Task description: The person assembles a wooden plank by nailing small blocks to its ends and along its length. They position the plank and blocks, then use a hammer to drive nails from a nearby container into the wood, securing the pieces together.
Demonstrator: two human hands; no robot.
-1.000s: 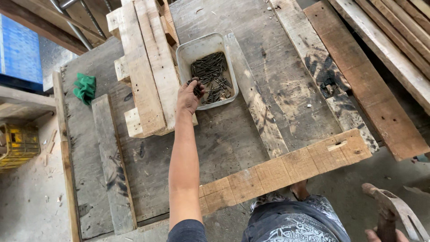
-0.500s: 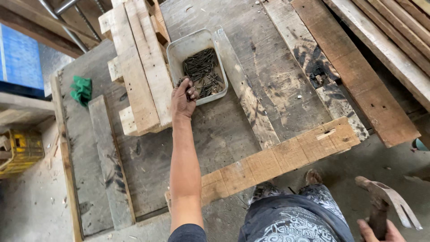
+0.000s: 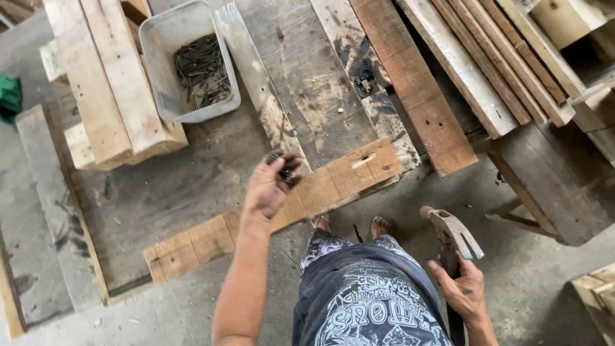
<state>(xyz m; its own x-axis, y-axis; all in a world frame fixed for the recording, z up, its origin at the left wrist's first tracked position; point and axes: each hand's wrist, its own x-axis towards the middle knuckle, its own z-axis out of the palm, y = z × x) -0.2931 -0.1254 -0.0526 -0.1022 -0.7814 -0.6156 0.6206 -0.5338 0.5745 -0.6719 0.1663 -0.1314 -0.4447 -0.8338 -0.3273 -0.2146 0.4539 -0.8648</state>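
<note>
Left hand (image 3: 269,186) raised, pinching nails (image 3: 284,172) — elbow bent.

One container is seen: an open grey plastic tub (image 3: 160,77), rectangular with rounded corners, at the upper left of the frame. It is set on the grey board surface, just beside stacked pale planks on its left. A heap of dark nails (image 3: 202,69) is held inside it, toward its right half. No labels, signs or screens are observed anywhere in the frame.
</note>
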